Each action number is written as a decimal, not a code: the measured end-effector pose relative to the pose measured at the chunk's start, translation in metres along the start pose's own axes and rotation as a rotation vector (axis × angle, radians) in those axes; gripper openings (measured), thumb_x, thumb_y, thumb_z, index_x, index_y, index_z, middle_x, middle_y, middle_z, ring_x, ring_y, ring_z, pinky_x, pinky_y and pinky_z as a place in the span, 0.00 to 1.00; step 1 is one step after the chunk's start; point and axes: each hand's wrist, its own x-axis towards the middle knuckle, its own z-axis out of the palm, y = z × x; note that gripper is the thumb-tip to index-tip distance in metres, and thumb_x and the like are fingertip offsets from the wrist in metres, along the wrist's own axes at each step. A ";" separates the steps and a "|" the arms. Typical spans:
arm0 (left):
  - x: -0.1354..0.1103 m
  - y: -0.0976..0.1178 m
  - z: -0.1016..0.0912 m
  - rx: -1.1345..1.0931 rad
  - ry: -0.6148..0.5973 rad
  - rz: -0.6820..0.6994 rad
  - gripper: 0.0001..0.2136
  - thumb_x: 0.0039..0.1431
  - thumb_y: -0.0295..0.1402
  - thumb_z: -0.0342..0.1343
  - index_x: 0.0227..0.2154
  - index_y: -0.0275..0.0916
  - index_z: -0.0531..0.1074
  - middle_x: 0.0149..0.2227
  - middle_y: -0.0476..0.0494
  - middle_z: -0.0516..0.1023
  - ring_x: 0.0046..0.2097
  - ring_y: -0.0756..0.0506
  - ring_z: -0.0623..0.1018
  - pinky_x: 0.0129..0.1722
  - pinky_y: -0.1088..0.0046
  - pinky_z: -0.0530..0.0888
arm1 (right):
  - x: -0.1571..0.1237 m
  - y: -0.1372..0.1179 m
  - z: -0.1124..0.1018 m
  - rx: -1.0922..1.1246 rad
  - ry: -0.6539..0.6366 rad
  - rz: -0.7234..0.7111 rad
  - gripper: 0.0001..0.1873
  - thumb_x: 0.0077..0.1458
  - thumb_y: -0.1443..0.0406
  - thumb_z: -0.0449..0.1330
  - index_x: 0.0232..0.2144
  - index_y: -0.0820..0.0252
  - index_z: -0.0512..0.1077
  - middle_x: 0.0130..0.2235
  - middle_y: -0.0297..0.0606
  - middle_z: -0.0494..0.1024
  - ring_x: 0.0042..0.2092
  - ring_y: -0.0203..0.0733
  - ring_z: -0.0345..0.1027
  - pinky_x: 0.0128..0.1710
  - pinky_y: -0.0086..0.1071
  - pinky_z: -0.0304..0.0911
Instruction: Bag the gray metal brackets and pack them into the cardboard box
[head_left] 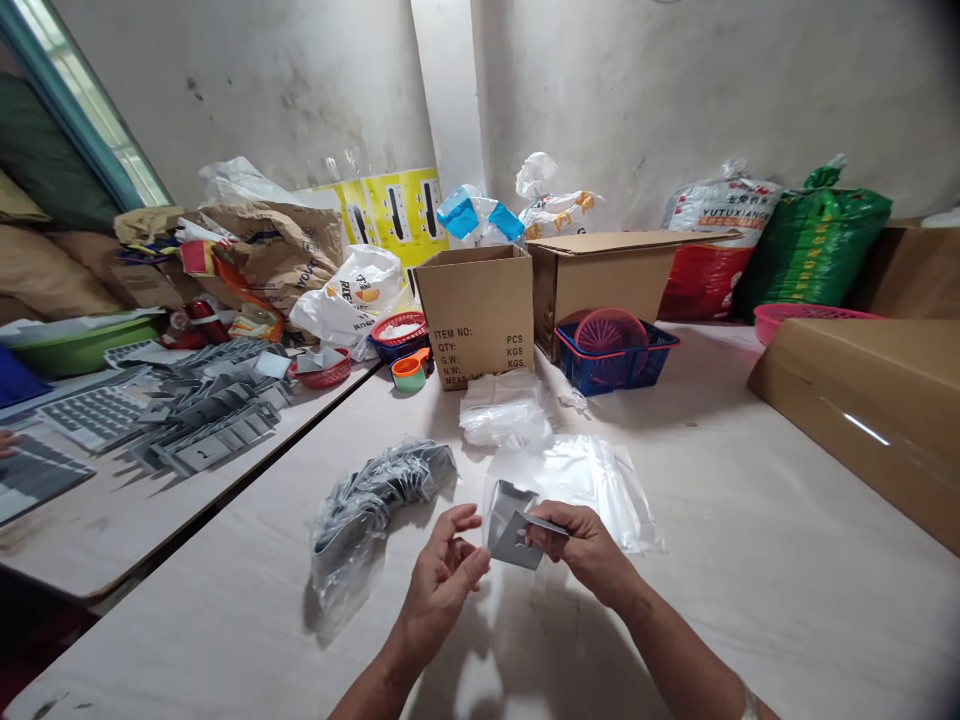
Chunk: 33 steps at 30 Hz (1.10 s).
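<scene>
Bare right hand [585, 548], low in center of frame, with fingers closed on a gray metal bracket [510, 535], its long side slanting toward the left hand [442, 590]. Left fingers half open, just beside the bracket, without touching.

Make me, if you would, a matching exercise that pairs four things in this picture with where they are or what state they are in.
Things:
1. Flat grey metal piece
2. Blue plastic basket
3. Cardboard box printed "ITEM NO"
4. Clear plastic bag of grey pieces

Places and states:
A. Holding a round pink mesh item
B. Lying on the table beside the left hand
C. Held in the right hand
D. Standing with its top open

Pairs: 1-C, 2-A, 3-D, 4-B
</scene>
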 end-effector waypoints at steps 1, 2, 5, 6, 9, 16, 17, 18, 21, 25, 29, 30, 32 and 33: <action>0.001 0.000 0.001 -0.066 -0.028 -0.027 0.22 0.49 0.38 0.60 0.47 0.40 0.65 0.34 0.46 0.72 0.31 0.50 0.73 0.29 0.74 0.69 | 0.000 0.000 0.000 0.004 -0.012 0.003 0.12 0.52 0.57 0.60 0.26 0.60 0.74 0.25 0.31 0.67 0.25 0.30 0.50 0.26 0.28 0.49; 0.001 0.000 0.002 -0.122 -0.032 -0.040 0.21 0.49 0.38 0.61 0.46 0.39 0.66 0.33 0.46 0.72 0.30 0.50 0.73 0.29 0.73 0.70 | 0.000 -0.001 0.000 0.004 -0.020 0.006 0.12 0.52 0.57 0.60 0.26 0.61 0.74 0.24 0.31 0.67 0.25 0.30 0.50 0.26 0.29 0.49; 0.004 -0.003 0.006 -0.208 0.021 -0.064 0.16 0.47 0.37 0.62 0.37 0.36 0.70 0.24 0.51 0.70 0.24 0.52 0.71 0.26 0.76 0.68 | -0.001 -0.002 0.001 -0.008 -0.027 0.025 0.13 0.52 0.57 0.59 0.25 0.61 0.73 0.25 0.31 0.67 0.25 0.30 0.51 0.26 0.28 0.48; 0.005 -0.004 0.006 -0.206 0.040 -0.071 0.14 0.47 0.37 0.62 0.35 0.35 0.70 0.23 0.52 0.69 0.22 0.53 0.69 0.24 0.77 0.66 | -0.001 -0.003 0.001 -0.016 -0.028 0.034 0.13 0.52 0.57 0.59 0.25 0.61 0.73 0.25 0.31 0.66 0.25 0.30 0.51 0.26 0.28 0.48; 0.005 -0.006 0.008 -0.140 0.102 -0.078 0.12 0.49 0.38 0.61 0.28 0.34 0.69 0.21 0.52 0.68 0.19 0.56 0.64 0.19 0.80 0.59 | 0.000 -0.004 0.005 -0.042 -0.010 0.060 0.10 0.50 0.60 0.59 0.24 0.61 0.73 0.24 0.31 0.65 0.25 0.30 0.51 0.25 0.27 0.48; -0.008 -0.002 0.021 -0.010 0.173 -0.089 0.12 0.53 0.40 0.57 0.26 0.36 0.66 0.20 0.53 0.68 0.19 0.57 0.61 0.18 0.82 0.56 | 0.003 0.008 0.006 -0.085 0.150 0.082 0.09 0.49 0.62 0.56 0.24 0.61 0.72 0.21 0.29 0.60 0.23 0.30 0.48 0.23 0.27 0.48; -0.009 -0.002 0.024 -0.024 0.157 -0.108 0.12 0.53 0.41 0.56 0.26 0.36 0.66 0.20 0.52 0.69 0.19 0.57 0.61 0.18 0.82 0.56 | 0.003 0.011 0.004 -0.112 0.172 0.074 0.10 0.50 0.61 0.56 0.24 0.61 0.72 0.21 0.29 0.60 0.23 0.30 0.49 0.23 0.27 0.48; -0.011 -0.003 0.026 -0.042 0.139 -0.128 0.12 0.53 0.42 0.55 0.26 0.36 0.65 0.21 0.52 0.69 0.19 0.57 0.61 0.18 0.82 0.57 | 0.003 0.013 0.003 -0.145 0.181 0.055 0.10 0.51 0.61 0.56 0.24 0.61 0.72 0.21 0.29 0.61 0.23 0.31 0.50 0.23 0.27 0.49; -0.011 -0.008 0.029 -0.064 0.071 -0.190 0.12 0.49 0.40 0.58 0.29 0.38 0.64 0.22 0.54 0.68 0.20 0.56 0.63 0.20 0.81 0.59 | 0.004 0.018 -0.002 -0.278 0.151 -0.034 0.09 0.51 0.65 0.54 0.24 0.60 0.72 0.24 0.30 0.66 0.27 0.34 0.57 0.29 0.28 0.55; -0.005 -0.023 0.025 0.123 0.035 -0.181 0.16 0.42 0.27 0.59 0.35 0.40 0.62 0.20 0.59 0.62 0.21 0.54 0.63 0.21 0.80 0.58 | 0.003 0.022 -0.006 -0.434 0.063 -0.041 0.08 0.50 0.66 0.54 0.25 0.60 0.73 0.24 0.31 0.69 0.29 0.35 0.61 0.31 0.29 0.56; -0.002 -0.029 0.022 0.456 0.101 -0.084 0.16 0.41 0.23 0.53 0.36 0.40 0.62 0.18 0.58 0.61 0.21 0.52 0.63 0.23 0.77 0.55 | 0.002 0.024 -0.007 -0.511 -0.024 -0.072 0.09 0.53 0.65 0.56 0.23 0.60 0.73 0.23 0.30 0.68 0.28 0.33 0.60 0.29 0.27 0.55; -0.003 -0.029 0.022 0.525 0.124 -0.046 0.16 0.41 0.23 0.52 0.37 0.40 0.63 0.18 0.58 0.62 0.21 0.51 0.64 0.24 0.77 0.55 | 0.002 0.024 -0.007 -0.548 -0.042 -0.091 0.10 0.53 0.65 0.56 0.23 0.60 0.73 0.23 0.30 0.67 0.28 0.33 0.60 0.29 0.27 0.54; -0.005 -0.026 0.024 0.638 0.173 0.049 0.16 0.43 0.24 0.53 0.38 0.40 0.64 0.18 0.56 0.63 0.22 0.49 0.65 0.25 0.75 0.55 | 0.002 0.023 -0.007 -0.636 -0.057 -0.117 0.09 0.54 0.66 0.56 0.24 0.59 0.73 0.23 0.30 0.67 0.27 0.33 0.60 0.29 0.26 0.54; -0.006 -0.025 0.025 0.686 0.192 0.102 0.15 0.45 0.25 0.53 0.38 0.39 0.65 0.18 0.54 0.64 0.21 0.48 0.65 0.25 0.75 0.55 | 0.002 0.023 -0.007 -0.688 -0.053 -0.122 0.08 0.53 0.68 0.56 0.24 0.59 0.74 0.23 0.29 0.66 0.27 0.32 0.60 0.28 0.26 0.53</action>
